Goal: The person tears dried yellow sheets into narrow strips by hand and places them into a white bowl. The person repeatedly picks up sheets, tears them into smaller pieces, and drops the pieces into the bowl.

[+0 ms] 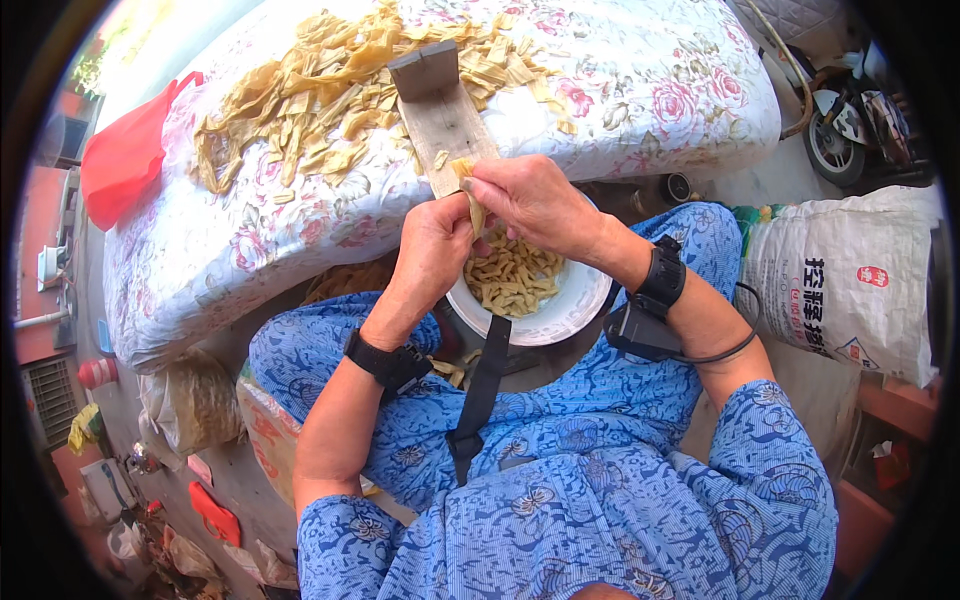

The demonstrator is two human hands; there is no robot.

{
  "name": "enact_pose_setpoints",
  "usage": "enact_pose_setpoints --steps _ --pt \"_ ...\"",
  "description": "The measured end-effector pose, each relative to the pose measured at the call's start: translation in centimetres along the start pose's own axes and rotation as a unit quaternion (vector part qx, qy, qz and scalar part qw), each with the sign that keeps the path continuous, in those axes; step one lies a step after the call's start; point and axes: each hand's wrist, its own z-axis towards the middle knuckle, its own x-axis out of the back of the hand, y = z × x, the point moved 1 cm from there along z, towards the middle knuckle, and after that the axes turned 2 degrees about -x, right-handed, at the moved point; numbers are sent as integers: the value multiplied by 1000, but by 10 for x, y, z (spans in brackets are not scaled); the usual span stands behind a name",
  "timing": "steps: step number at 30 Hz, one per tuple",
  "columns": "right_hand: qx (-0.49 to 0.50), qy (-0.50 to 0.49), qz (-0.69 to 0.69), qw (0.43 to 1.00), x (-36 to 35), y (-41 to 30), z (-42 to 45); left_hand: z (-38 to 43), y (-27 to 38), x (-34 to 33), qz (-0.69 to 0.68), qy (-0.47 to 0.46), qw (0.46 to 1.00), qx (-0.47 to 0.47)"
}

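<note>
My left hand [441,244] and my right hand [534,199] meet over the near end of a wooden board [450,131] and both grip one yellowish dried strip [475,214]. Just below them is a white enamel-like basin [584,307] holding many short, pale yellow pieces [517,281]. The board slants away from me over the cloth, with an upright grey block [424,70] at its far end and a small loose piece [441,159] on it. A big heap of dried yellow strips [322,90] lies spread on the floral cloth [645,112] behind.
A red bag [124,169] lies at the cloth's left edge. To my right stands a white woven sack [847,281] bearing writing. Plastic bags [191,401] and a red item [215,514] lie on the floor at left. A two-wheeled vehicle [836,139] is at far right.
</note>
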Motion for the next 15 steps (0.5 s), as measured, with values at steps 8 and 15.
enact_pose_setpoints --steps 8,15 --pt "-161 -68 249 952 6 6 0 6 15 13 169 155 945 -234" --pt "-234 -176 364 884 6 14 -1 7 12 22 131 64 968 -203"
